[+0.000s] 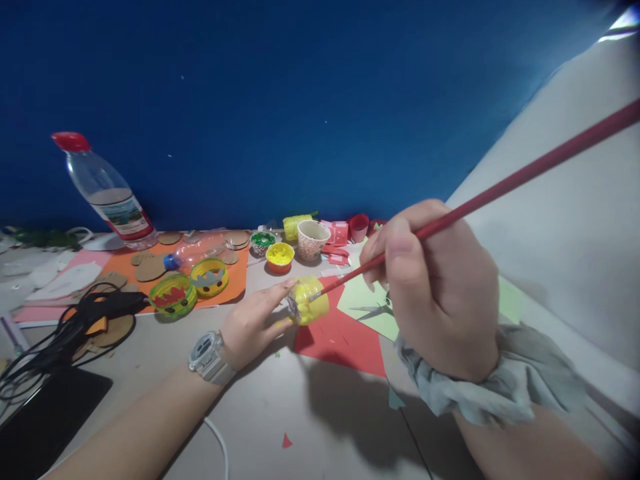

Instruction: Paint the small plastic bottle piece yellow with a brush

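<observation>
My left hand (253,321), with a pale watch on the wrist, pinches a small yellow-painted piece (311,300) just above a red paper sheet (340,337). My right hand (437,287), a grey scrunchie at its wrist, is closed round a long red paintbrush (510,179). The brush tip touches the yellow piece on its left end.
A small dish of yellow paint (280,255), a paper cup (312,239) and a red cup (359,227) stand behind. Two painted bottle bottoms (190,287) lie on orange paper by a red-capped plastic bottle (107,193). Black cables (65,327) lie left; scissors (375,310) on green paper.
</observation>
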`<state>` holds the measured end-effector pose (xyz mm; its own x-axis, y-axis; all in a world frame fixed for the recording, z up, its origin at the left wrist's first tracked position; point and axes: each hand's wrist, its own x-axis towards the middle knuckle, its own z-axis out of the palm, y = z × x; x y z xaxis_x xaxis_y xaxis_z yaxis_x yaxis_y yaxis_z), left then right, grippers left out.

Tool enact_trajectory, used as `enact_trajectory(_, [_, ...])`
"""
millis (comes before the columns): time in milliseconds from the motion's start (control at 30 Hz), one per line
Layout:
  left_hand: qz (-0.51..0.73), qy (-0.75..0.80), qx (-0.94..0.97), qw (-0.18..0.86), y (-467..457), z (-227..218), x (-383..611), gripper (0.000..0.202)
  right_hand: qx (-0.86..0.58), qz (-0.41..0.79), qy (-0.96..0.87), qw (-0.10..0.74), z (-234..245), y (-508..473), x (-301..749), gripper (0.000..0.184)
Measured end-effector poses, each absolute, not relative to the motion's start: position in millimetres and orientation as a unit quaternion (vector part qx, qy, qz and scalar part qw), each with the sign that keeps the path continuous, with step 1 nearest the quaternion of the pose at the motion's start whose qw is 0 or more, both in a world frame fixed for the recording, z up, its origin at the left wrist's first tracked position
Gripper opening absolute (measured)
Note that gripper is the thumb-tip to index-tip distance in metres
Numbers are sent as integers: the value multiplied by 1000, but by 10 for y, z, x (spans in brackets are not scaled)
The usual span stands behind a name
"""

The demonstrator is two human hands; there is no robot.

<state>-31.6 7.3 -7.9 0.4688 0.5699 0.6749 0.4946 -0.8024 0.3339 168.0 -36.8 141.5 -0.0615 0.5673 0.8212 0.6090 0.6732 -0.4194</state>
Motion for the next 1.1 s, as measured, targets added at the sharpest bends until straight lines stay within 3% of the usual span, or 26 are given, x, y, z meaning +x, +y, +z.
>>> enact_trajectory(133, [409,314,855,50,82,-102,-323,56,-440,-77,-708,548,1398,-365,1692,18])
enact_trajectory(267, [407,320,854,58,75,-78,-310,56,-413,-45,-708,570,1406,-372,1656,18])
enact_trajectory(500, [409,316,855,50,80,-88,-317,54,-440,-77,-715,538,1417,-377,1685,13])
enact_trajectory(700, [407,321,854,45,62,-26,-284,51,-402,-33,-745,532,1430,-404,1624,12])
enact_trajectory(900, [409,314,856,43,67,-44,-287,53,-439,-108,-730,512,1431,-367,1745,10])
enact_trajectory(1100, [406,320,854,52,75,-53,-296,55,-393,-51,-739,544,1435,-398,1658,14])
